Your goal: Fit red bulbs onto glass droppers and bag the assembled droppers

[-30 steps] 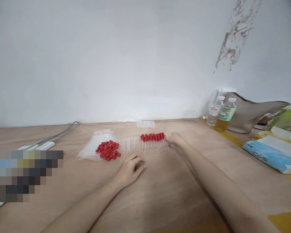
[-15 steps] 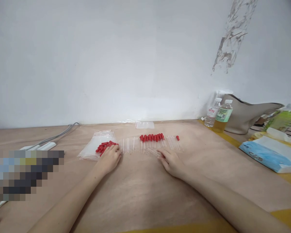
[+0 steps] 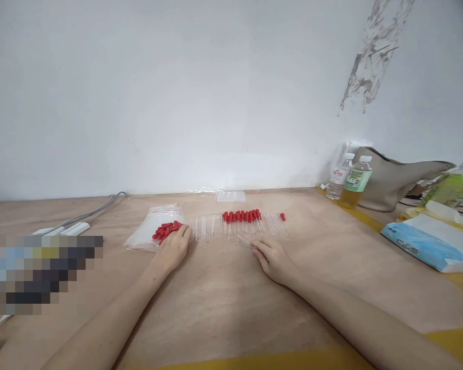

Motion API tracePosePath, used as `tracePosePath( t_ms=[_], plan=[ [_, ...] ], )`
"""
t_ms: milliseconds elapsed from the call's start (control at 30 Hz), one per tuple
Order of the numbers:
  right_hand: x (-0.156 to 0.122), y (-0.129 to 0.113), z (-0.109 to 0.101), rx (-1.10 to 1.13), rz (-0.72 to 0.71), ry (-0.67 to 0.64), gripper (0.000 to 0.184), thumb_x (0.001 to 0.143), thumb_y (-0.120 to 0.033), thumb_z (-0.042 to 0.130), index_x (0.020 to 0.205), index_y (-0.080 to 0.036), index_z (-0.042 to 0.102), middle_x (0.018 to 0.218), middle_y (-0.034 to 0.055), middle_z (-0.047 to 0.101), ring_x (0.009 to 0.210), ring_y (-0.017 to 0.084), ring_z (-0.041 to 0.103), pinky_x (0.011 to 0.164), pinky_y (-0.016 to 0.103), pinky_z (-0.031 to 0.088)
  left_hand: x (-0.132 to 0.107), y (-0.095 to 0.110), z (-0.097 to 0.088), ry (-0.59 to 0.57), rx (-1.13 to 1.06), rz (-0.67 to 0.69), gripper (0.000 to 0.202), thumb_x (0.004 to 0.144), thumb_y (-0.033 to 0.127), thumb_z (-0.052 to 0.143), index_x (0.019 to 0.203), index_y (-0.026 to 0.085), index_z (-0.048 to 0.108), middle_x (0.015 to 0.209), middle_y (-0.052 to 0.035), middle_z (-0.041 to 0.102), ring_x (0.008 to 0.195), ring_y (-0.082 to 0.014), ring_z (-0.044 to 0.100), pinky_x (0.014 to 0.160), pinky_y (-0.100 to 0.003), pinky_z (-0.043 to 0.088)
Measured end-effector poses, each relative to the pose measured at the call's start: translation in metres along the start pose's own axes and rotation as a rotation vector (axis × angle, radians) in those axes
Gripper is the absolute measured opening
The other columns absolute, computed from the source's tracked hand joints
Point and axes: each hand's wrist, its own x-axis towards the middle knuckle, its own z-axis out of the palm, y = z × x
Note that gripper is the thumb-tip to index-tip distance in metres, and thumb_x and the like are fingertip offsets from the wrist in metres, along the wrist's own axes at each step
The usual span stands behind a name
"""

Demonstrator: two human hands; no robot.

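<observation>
My left hand [image 3: 174, 247] rests at the right side of a pile of red rubber bulbs [image 3: 165, 230], its fingers curled down and the tips hidden. The bulbs lie on a stack of clear zip bags [image 3: 141, 234]. In the fingertips of my right hand [image 3: 272, 258] is a thin clear dropper tube [image 3: 244, 240], pointing left and slightly away. Beyond the hands lies a row of bare clear tubes [image 3: 205, 228]. Beside it are several droppers with red bulbs fitted [image 3: 242, 217]. Further right, more clear tubes [image 3: 273, 223] lie by a single red-tipped dropper [image 3: 283, 218].
A small clear bag [image 3: 230, 196] lies by the wall. Two drink bottles [image 3: 355, 182], a grey-brown container [image 3: 386, 180] and a blue tissue pack [image 3: 416, 246] stand or lie to the right. On the left are a grey cable [image 3: 100, 206], white power strips [image 3: 75, 228] and a blurred-out patch.
My left hand has shifted slightly to the left over the bulb pile, and its fingers have moved a little. My right hand stays nearly in place with the tube. The view has tilted slightly.
</observation>
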Motion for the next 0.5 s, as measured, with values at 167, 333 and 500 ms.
tracePosePath(
  t_ms=[167,333,500],
  plan=[
    [0.001,-0.003,-0.002,0.08,0.003,0.032,0.02,0.085,-0.019,0.034,0.092,-0.017,0.052,0.084,0.0074,0.053,0.076,0.016,0.05,0.068,0.03,0.043,0.0,0.034,-0.007,0.18,-0.596,-0.109,0.02,0.083,0.02,0.037,0.095,0.017,0.053,0.099,-0.0075,0.058,0.091,-0.0201,0.055,0.074,-0.03,0.044],
    [0.002,-0.003,-0.002,0.122,-0.002,0.045,0.016,0.085,-0.018,0.036,0.088,-0.019,0.052,0.082,0.0048,0.055,0.076,0.015,0.051,0.069,0.03,0.041,0.001,0.082,-0.009,-0.035,-1.411,-0.411,0.019,0.076,0.026,0.048,0.087,0.014,0.058,0.08,-0.0054,0.065,0.077,-0.0176,0.061,0.074,-0.03,0.046],
    [0.002,-0.001,0.002,0.057,-0.019,0.057,0.015,0.085,-0.022,0.039,0.086,-0.019,0.054,0.079,0.0037,0.059,0.075,0.015,0.052,0.07,0.03,0.037,0.004,0.094,-0.007,-0.096,-1.616,-0.529,0.025,0.063,0.032,0.067,0.073,0.014,0.052,0.065,-0.0003,0.061,0.064,-0.0138,0.061,0.067,-0.027,0.046]
  ],
)
